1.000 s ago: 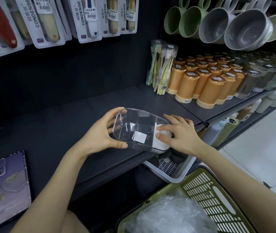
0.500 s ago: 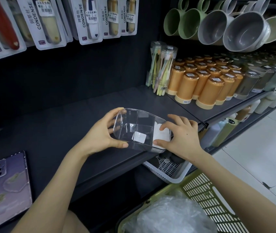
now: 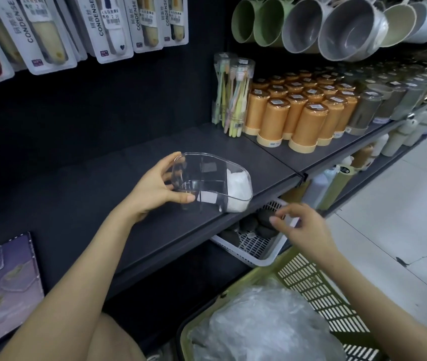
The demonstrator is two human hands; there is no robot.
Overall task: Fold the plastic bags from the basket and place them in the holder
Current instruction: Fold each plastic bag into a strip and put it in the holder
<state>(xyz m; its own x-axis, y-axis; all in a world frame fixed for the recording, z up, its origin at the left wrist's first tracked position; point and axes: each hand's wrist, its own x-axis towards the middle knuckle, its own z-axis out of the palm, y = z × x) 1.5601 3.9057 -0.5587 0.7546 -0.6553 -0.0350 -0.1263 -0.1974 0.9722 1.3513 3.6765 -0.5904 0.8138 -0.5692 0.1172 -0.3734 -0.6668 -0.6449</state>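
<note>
While gripped at its L end, holder (image 3: 211,183): clear plastic w/ inner dividers, held over dark shelf (image 3: 77,204) near front edge; whether its base rests on shelf can't be told.
L hand (image 3: 155,191): clamped on holder; thumb laid along lower front wall, fingers curled round rim at far side.
R hand (image 3: 303,227): off holder, below & to its R, in front of white basket (image 3: 254,248) on lower shelf; fingers loosely curled, thumb & index close together, nothing seen held.
Folded bag (image 3: 237,188): white, tucked into holder's R-most compartment.
Green basket (image 3: 311,282): bottom R, nearest the viewer; crumpled clear plastic bags (image 3: 259,329) piled inside.
Phone (image 3: 4,287): purple case, camera side up, laid at L end of shelf, well apart from holder.
Bkgd: orange cups (image 3: 306,121) & toothbrush tubes (image 3: 233,95) stood at R rear of shelf; mugs (image 3: 347,29) hung above them.
</note>
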